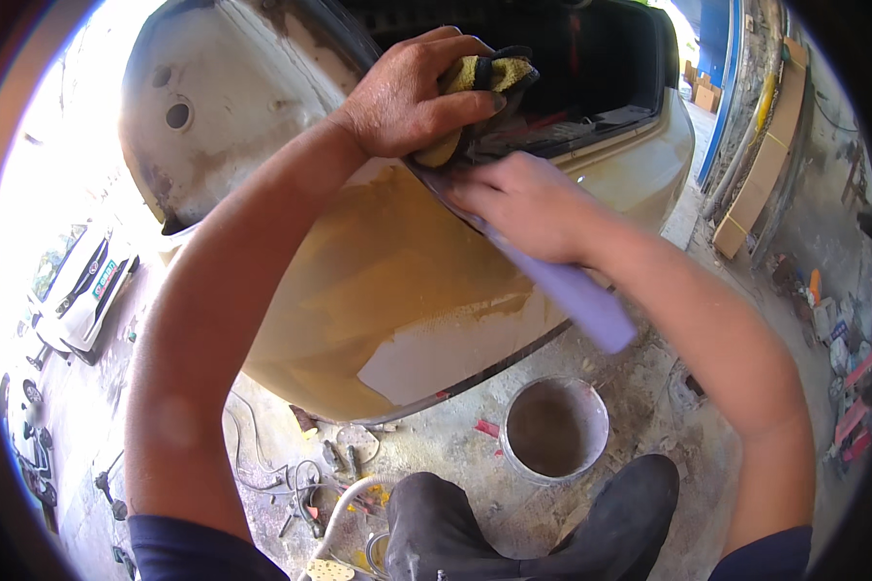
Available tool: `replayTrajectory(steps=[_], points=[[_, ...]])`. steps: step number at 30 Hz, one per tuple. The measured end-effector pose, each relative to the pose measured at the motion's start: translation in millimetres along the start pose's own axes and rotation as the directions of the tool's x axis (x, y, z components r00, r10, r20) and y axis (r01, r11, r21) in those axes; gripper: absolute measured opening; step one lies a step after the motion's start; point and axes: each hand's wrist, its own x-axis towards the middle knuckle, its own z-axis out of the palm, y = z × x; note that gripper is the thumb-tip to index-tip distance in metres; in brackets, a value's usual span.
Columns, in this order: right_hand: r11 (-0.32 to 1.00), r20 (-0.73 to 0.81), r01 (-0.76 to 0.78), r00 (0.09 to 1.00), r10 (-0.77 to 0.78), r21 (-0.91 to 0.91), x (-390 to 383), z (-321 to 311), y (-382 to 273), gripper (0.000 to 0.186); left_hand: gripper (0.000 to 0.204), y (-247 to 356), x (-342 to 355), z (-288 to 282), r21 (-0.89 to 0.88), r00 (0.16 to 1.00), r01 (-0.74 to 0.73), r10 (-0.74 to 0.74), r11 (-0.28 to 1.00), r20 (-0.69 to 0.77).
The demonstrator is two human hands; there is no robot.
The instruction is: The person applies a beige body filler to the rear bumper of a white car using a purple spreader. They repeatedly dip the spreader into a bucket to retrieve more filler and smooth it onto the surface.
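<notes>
My left hand (412, 97) is closed around a yellow and black cloth or sponge (499, 73) above the edge of a car body panel (407, 281). The panel is curved, with tan-yellow filler and a bare whitish patch low down. Just right of the cloth, my right hand (528, 203) presses against the panel's upper edge, fingers bent and slightly blurred. A strip of purple sandpaper (586, 305) runs from under this hand, its free end hanging down to the right. The fingertips of my right hand are partly hidden.
A bucket (604, 421) of murky liquid stands on the floor before my knees. Cables (252, 441) and a pale hose (344, 508) lie to its left. A white car (77, 286) is at far left. A long cardboard piece (761, 179) leans at the right wall.
</notes>
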Motion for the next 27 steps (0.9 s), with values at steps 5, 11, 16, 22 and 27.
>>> replayTrajectory(steps=[5,11,16,22,27], points=[[0.776,-0.085,0.122,0.972,-0.221,-0.619,-55.1,-22.4,62.1,0.039,0.066,11.4,3.3,2.8,0.005,0.997,0.042,-0.043,0.999,0.059],[0.915,-0.034,0.075,0.995,-0.096,-0.397,-38.8,6.5,21.8,0.04,0.065,16.1,-0.8,-5.2,0.052,0.987,0.035,-0.043,0.998,0.156],[0.833,-0.022,0.079,0.994,-0.109,-0.548,-54.6,-24.4,59.8,0.039,0.067,24.8,1.8,-2.3,-0.02,0.969,0.074,-0.067,0.997,0.236],[0.91,-0.008,0.144,0.987,-0.16,-0.388,-41.6,-0.6,42.9,0.038,0.067,17.9,-1.1,-3.6,0.007,0.96,0.07,-0.07,0.998,0.27],[0.846,0.043,0.057,0.998,-0.041,-0.531,-37.7,-37.9,88.6,0.037,0.063,3.4,-3.4,9.0,-0.184,0.971,0.028,0.018,0.982,0.24]])
